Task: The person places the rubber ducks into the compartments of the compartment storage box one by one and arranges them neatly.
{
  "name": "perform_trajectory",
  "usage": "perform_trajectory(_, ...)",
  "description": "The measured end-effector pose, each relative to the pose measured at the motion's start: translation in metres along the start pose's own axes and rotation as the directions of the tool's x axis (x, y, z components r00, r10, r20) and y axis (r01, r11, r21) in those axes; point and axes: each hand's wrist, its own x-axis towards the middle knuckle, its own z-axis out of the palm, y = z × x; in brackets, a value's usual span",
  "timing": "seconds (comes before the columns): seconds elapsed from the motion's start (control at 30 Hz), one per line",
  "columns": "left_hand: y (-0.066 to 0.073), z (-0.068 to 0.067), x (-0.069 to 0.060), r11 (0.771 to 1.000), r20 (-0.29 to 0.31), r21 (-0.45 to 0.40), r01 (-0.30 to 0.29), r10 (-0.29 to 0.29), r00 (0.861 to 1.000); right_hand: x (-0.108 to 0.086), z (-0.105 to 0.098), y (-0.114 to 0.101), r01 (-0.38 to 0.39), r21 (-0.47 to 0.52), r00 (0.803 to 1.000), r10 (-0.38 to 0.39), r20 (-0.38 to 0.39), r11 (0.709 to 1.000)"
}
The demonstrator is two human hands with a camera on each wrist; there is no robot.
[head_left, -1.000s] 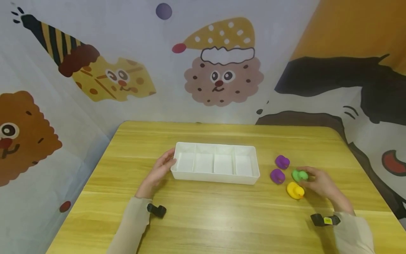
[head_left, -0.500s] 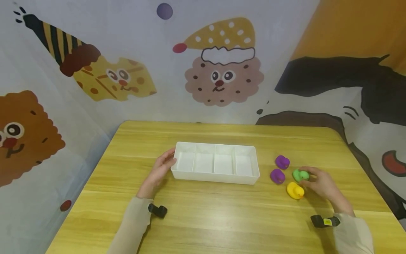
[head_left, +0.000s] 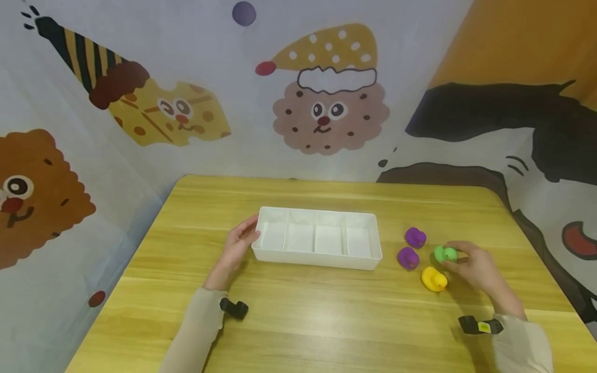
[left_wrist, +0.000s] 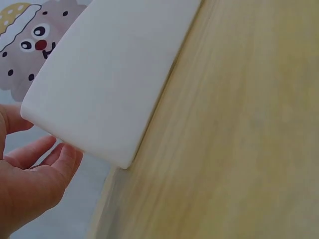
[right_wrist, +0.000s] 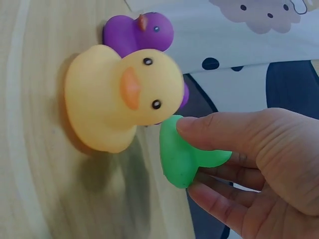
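Observation:
My right hand (head_left: pixel 480 267) pinches a green rubber duck (right_wrist: pixel 178 154) between thumb and fingers. In the right wrist view the duck seems to be held a little off the tabletop. A yellow rubber duck (head_left: pixel 434 280) sits close by, toward the front. Two purple rubber ducks, one behind (head_left: pixel 415 238) and one nearer (head_left: pixel 408 258), stand to its left. My left hand (head_left: pixel 236 248) rests against the left end of a white tray (head_left: pixel 317 261) with several compartments. In the left wrist view its relaxed fingers (left_wrist: pixel 67 159) lie along that end.
The wooden table (head_left: pixel 298 321) extends around the tray and ducks. Behind it hangs a cartoon-printed cloth (head_left: pixel 326 166), close to the back edge. Each wrist wears a small black camera, one on the left (head_left: pixel 235 309) and one on the right (head_left: pixel 480 326).
The right hand has taken the green duck slightly up and to the right, away from the yellow one. My left hand and the tray stay in place.

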Motion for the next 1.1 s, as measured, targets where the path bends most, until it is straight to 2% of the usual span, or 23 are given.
perform_trajectory(0.27, 0.000, 0.000, 0.000, 1.000, 0.000, 0.007, 0.010, -0.010, 1.000, 0.002, -0.005, -0.009, 0.079, -0.054, 0.994, -0.083, -0.075, 0.995)
perform_trajectory(0.5, 0.000, 0.001, 0.000, 1.000, -0.013, 0.008, 0.013, -0.013, 1.000, 0.004, -0.009, -0.017, 0.063, -0.038, 0.996, -0.066, -0.065, 0.997)
perform_trajectory(0.67, -0.001, 0.003, 0.001, 0.998, -0.033, 0.043, -0.044, 0.046, 0.998, 0.004, -0.010, -0.021, 0.058, -0.044, 0.996, -0.060, -0.060, 0.997)
perform_trajectory(0.83, -0.002, 0.005, 0.001, 0.994, -0.071, 0.016, -0.105, 0.106, 0.992, 0.005, -0.009, -0.023, 0.090, -0.051, 0.993, -0.094, -0.076, 0.995)
perform_trajectory(1.1, 0.002, 0.006, 0.000, 0.996, -0.086, 0.017, -0.086, 0.088, 0.992, 0.009, -0.009, -0.032, 0.139, -0.062, 0.982, -0.145, -0.117, 0.988)
